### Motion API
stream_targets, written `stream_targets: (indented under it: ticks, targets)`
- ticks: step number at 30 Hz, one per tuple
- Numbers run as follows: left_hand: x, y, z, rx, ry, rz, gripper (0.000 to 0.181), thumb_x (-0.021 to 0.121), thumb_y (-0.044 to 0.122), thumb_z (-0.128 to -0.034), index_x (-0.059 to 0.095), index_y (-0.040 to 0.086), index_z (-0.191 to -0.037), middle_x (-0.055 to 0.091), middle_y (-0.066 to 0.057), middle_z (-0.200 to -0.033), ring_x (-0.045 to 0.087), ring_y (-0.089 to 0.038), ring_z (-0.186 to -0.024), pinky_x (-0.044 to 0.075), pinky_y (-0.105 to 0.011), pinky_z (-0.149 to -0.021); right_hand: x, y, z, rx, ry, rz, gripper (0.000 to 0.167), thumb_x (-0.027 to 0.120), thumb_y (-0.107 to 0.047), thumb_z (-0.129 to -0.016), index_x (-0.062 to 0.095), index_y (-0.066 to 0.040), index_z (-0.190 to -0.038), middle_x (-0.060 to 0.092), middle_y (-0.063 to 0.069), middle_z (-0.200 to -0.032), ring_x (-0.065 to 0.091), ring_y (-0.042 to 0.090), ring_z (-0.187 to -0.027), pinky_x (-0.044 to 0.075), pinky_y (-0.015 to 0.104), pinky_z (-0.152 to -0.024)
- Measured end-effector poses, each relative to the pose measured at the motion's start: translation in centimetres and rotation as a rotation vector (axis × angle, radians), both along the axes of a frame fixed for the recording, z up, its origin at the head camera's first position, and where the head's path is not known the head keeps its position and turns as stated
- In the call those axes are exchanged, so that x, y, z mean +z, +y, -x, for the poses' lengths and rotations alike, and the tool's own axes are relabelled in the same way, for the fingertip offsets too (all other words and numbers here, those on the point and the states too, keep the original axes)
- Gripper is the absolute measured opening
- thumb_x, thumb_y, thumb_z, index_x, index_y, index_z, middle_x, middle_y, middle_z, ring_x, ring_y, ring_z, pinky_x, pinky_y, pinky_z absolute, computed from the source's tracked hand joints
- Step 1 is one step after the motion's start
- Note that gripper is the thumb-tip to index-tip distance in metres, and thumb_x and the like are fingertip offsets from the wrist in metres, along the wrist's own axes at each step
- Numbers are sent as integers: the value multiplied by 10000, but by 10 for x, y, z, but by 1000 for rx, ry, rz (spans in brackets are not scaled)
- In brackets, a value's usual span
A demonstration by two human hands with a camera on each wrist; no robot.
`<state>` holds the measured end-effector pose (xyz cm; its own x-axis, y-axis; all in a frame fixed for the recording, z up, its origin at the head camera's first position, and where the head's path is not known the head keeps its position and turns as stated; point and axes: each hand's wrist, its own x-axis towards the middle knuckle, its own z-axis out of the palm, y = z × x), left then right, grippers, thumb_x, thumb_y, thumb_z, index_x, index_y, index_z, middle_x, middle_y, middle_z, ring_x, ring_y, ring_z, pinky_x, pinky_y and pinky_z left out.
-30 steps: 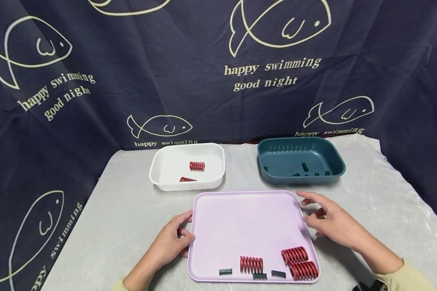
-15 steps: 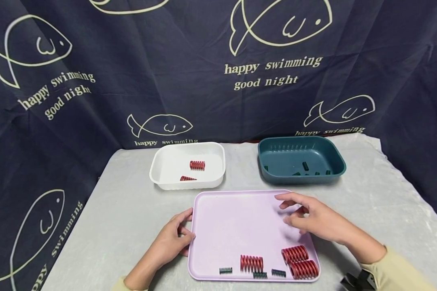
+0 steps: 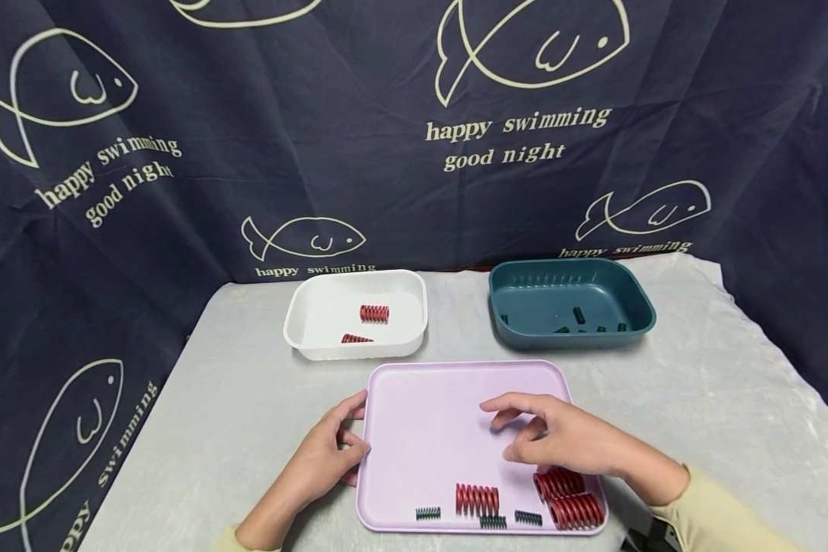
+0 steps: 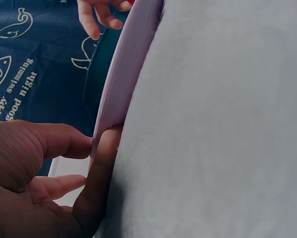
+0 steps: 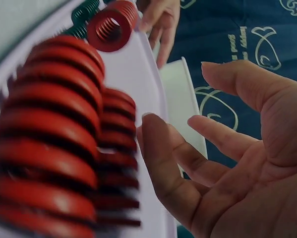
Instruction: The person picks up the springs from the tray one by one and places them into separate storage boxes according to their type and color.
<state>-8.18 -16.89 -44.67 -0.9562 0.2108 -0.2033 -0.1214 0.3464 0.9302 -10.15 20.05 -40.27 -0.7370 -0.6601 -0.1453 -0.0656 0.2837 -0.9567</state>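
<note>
Red coil springs [image 3: 477, 500], three in number, lie on their sides on a lilac tray [image 3: 421, 429], one near the middle of its near edge and two side by side at the near right corner. Their thick windings suggest stiff metal, probably rather heavy for its bulk, robust, and inclined to roll; the smooth coating may be slightly slippery, so the best hold is likely across the middle of the coil, thumb opposite fingers. Small dark-green springs [image 3: 428, 514], also three, lie along the same edge; these look light and narrow, better suited to a fingertip pinch at mid-length. One lies so close to the middle red coil that contact cannot be confirmed. The right hand [image 3: 569, 438] hangs above the tray with thumb and fingers spread, holding nothing. The left hand [image 3: 323, 454] pinches the tray's left rim. Beyond, on the cloth-covered counter [image 3: 200, 429], a white basin [image 3: 359, 352] contains two red coils [image 3: 375, 314], and a teal basin [image 3: 573, 341], to its right, several small green pieces [image 3: 579, 315]. A navy curtain [image 3: 400, 184] printed with fish forms the background.
</note>
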Motion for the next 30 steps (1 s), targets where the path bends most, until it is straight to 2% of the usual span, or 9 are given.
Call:
stream_targets:
  ticks: [4,14,22,27,30]
  targets:
    - [-1,0,0,-1,3,5,761,682,-83,-875,396,55,-1567,493,-171,-1388,618,-237,-869,609,-399,-490,-3,-8,-1,47,-36,-27,551,773,-129,-920,570,-20,-1420,632,193,-1233,691,229,-843,557,254,-681]
    - [-1,0,0,0,9,10,741,675,-81,-877,402,26,-1558,487,-180,-1380,619,-237,-866,611,-399,-495,-5,-24,-6,82,-112,-22,554,767,-67,-875,598,-54,-1402,629,173,-1199,660,178,-737,535,246,-528]
    - [-1,1,-1,6,-1,6,741,679,-75,-877,408,35,-1557,483,-176,-1382,621,-232,-864,612,-401,-496,-9,-36,-12,116,-132,-33,526,779,-69,-866,629,-76,-1370,653,128,-1147,645,171,-724,496,211,-550]
    - [-1,1,-1,8,1,6,740,674,-82,-874,411,34,-1555,486,-176,-1379,625,-226,-850,612,-400,-495,-10,-40,-14,139,-195,-22,517,767,-57,-874,627,-79,-1372,639,132,-1149,638,165,-700,505,220,-504]
    - [-1,1,-1,12,2,10,739,674,-82,-874,415,42,-1555,488,-172,-1377,622,-226,-857,612,-401,-494,-9,-42,-15,144,-190,-37,503,777,-51,-868,643,-95,-1351,641,107,-1126,628,150,-689,503,222,-484]
